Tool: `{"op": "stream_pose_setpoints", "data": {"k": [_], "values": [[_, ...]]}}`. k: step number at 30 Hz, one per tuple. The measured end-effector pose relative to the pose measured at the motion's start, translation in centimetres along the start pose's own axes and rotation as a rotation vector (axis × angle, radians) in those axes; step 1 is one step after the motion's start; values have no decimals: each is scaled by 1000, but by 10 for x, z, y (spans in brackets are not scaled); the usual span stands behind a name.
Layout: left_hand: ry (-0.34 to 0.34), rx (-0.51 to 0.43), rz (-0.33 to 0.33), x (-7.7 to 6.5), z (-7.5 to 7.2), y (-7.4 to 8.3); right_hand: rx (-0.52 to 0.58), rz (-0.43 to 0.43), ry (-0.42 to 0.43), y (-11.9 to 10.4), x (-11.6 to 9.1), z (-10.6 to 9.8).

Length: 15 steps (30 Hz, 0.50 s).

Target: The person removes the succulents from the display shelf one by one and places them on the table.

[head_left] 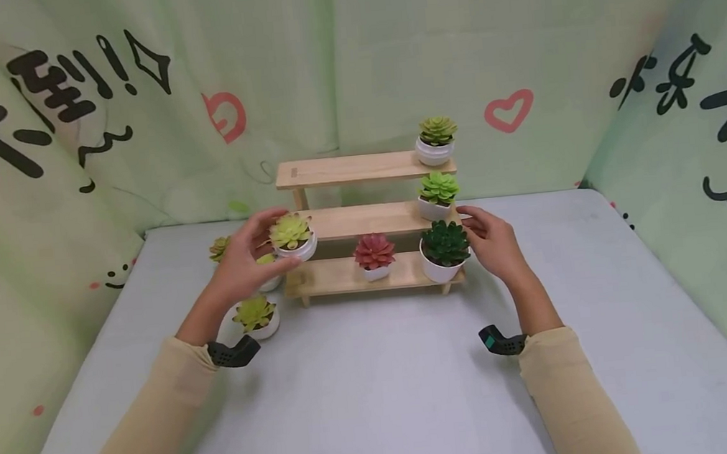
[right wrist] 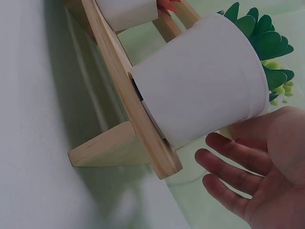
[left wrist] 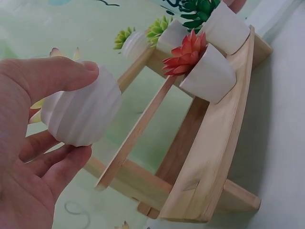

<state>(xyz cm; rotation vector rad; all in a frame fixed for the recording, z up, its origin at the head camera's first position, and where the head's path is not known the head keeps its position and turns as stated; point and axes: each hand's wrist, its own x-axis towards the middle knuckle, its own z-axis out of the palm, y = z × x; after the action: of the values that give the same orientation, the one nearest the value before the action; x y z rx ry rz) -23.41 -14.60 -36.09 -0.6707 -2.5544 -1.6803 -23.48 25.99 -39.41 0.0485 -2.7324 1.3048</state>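
Note:
My left hand [head_left: 245,262] grips a yellow-green succulent in a small white pot [head_left: 293,237], at the left end of the wooden shelf stand [head_left: 332,276]. In the left wrist view the thumb lies over the swirl-ridged pot [left wrist: 88,112] and the fingers are under it. My right hand [head_left: 495,243], its fingers loosely bent, is at the stand's right end. It holds nothing and is nearest to the dark green succulent [head_left: 445,243] on the bottom tier. The right wrist view shows the fingertips [right wrist: 219,145] close beside its large white pot [right wrist: 205,81].
A red succulent [head_left: 375,252] stands mid bottom tier. At the right end, a bright green one [head_left: 439,190] is on the middle tier and another succulent [head_left: 437,134] on top. Several others, including a yellow-green one [head_left: 256,314], stand on the white table [head_left: 378,399] by my left arm.

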Motion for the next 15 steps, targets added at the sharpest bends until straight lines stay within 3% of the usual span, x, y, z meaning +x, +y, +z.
{"op": "stream_pose_setpoints", "data": {"k": [15], "values": [[52,39,-26,-16,-16,-13,6,-2,-7,1,1,0]]}}
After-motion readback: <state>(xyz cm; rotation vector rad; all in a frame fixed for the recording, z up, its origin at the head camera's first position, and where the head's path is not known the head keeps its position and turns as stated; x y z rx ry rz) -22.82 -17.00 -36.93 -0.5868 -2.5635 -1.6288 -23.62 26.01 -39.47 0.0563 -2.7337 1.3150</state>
